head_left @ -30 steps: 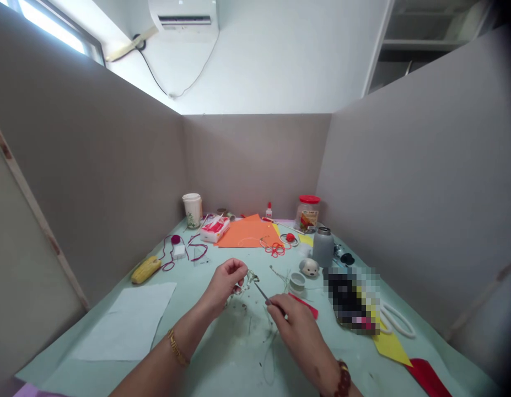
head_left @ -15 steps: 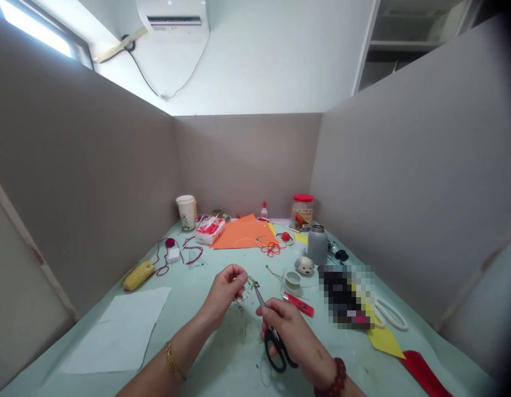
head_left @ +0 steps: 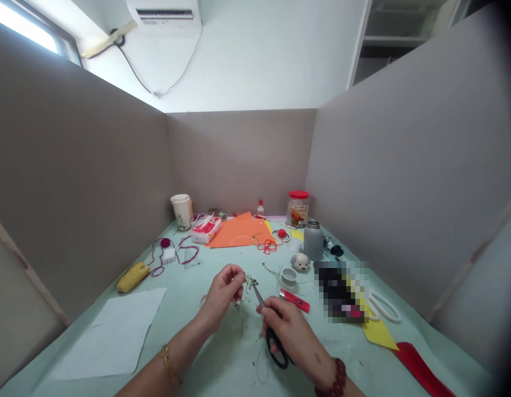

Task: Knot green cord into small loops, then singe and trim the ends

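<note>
My left hand pinches a thin tangle of pale wire and thread between its fingers. My right hand grips black-handled scissors, with the handle loops showing below the palm. The steel blades point up and left, their tips right beside the wire tangle. I cannot tell whether they touch it. Loose wire ends and small scraps lie on the pale green table cover under both hands.
A wire spool and a red utility knife lie just right of the hands. A white paper sheet lies left. Orange paper, a tissue pack and a red-lidded jar stand farther back. Grey walls enclose three sides.
The black scissor handles have come into view below my right hand, and the blades sit closer to the tangle. The whole scene has shifted left and up as the camera turned.
</note>
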The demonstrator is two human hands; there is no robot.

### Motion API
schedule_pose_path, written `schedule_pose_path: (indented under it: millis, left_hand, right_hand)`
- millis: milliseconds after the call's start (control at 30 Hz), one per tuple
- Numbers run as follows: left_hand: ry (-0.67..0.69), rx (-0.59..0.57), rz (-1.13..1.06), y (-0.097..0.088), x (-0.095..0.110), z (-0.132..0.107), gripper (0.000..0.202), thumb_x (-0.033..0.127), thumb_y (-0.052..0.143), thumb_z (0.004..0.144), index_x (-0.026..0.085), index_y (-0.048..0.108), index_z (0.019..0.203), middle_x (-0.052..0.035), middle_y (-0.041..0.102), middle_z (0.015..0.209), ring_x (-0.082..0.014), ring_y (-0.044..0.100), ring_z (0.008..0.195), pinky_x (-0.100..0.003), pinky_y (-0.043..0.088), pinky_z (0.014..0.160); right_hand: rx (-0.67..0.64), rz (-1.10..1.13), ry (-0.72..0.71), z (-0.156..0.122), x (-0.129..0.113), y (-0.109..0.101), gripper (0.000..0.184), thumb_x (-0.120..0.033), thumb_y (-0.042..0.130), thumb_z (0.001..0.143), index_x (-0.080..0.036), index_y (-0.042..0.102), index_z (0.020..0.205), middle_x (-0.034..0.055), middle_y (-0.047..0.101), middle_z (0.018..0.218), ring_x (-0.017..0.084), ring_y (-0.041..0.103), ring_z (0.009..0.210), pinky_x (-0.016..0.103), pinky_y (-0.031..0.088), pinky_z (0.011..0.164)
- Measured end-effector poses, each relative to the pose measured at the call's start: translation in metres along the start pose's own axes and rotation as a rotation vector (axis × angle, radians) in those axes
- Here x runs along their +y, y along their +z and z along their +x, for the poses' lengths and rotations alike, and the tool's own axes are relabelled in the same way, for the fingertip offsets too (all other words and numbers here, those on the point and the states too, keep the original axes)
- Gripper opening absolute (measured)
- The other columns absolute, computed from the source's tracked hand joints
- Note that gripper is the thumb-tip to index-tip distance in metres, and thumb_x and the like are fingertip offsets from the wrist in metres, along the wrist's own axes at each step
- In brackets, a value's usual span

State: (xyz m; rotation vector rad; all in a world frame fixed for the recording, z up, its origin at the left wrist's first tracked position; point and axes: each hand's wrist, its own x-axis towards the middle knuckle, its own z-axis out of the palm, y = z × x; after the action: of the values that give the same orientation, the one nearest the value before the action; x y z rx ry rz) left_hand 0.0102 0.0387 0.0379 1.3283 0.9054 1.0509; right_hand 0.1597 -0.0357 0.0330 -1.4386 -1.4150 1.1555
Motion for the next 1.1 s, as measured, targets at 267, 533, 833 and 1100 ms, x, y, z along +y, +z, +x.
schedule_pose_path:
  millis: [267, 533, 833, 1100]
  left_hand:
    - [0.098, 0.007, 0.037, 0.008, -0.005, -0.005, 0.032, 0.024, 0.071, 0.065, 0.019, 0.048, 0.087, 0.0023, 0.055, 0.075, -0.0109, 0.051, 0.067, -0.021, 0.040, 0.061]
    - [0.044, 0.039, -0.013, 0.008, -0.005, -0.006, 0.030, 0.027, 0.068, 0.070, 0.019, 0.046, 0.090, 0.0033, 0.054, 0.072, -0.0087, 0.045, 0.061, -0.020, 0.035, 0.055]
    - [-0.002, 0.008, -0.005, 0.011, -0.007, -0.008, 0.034, 0.028, 0.068, 0.069, 0.019, 0.046, 0.092, 0.0065, 0.050, 0.064, -0.0077, 0.041, 0.055, -0.020, 0.033, 0.053]
    - [-0.074, 0.023, -0.030, 0.007, -0.013, -0.005, 0.036, 0.031, 0.069, 0.069, 0.019, 0.046, 0.092, 0.0076, 0.049, 0.061, -0.0062, 0.040, 0.052, -0.019, 0.033, 0.053]
  right_hand:
    - [0.135, -0.236, -0.139, 0.002, 0.007, -0.002, 0.020, -0.026, 0.040, 0.084, -0.018, 0.052, 0.070, -0.0013, 0.052, 0.061, 0.011, 0.048, 0.049, 0.019, 0.036, 0.042]
    - [0.183, -0.322, -0.180, 0.003, 0.012, -0.002, 0.022, -0.025, 0.040, 0.085, -0.018, 0.051, 0.068, -0.0012, 0.052, 0.061, 0.012, 0.049, 0.052, 0.020, 0.034, 0.045]
    - [0.134, -0.125, -0.031, 0.006, 0.008, -0.004, 0.020, -0.029, 0.040, 0.083, -0.019, 0.049, 0.069, -0.0012, 0.054, 0.060, 0.011, 0.048, 0.044, 0.019, 0.037, 0.037]
    - [0.084, 0.045, 0.026, 0.008, 0.010, -0.006, 0.019, -0.035, 0.044, 0.081, -0.019, 0.051, 0.073, -0.0015, 0.056, 0.060, 0.012, 0.051, 0.046, 0.020, 0.042, 0.037]
